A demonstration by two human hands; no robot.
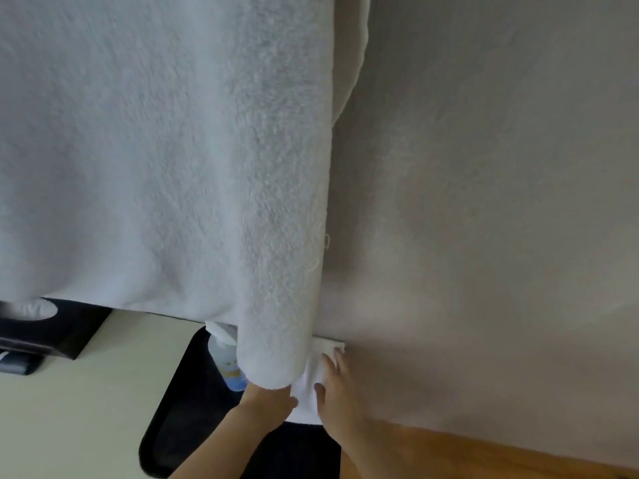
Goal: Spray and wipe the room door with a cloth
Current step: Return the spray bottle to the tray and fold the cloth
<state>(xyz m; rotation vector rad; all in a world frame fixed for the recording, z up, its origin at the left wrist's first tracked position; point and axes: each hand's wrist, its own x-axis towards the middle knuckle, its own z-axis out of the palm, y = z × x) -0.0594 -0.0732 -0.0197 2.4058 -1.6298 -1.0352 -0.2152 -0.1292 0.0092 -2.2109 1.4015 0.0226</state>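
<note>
Towel (155, 150) overhead; right hand (337, 392) flat on cloth (311, 385).

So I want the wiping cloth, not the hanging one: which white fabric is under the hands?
The small smooth cloth low against the door, under the right hand. The big fluffy towel only hangs above.

Two bare forearms are seen at the bottom of the view, each ending in a bare hand. No sleeve, glove, watch or ring is seen on the left hand (269, 401) or the right hand (337, 392). The fingertips of the left hand are hidden; the right hand's fingers (330, 363) are seen with short nails.
</note>
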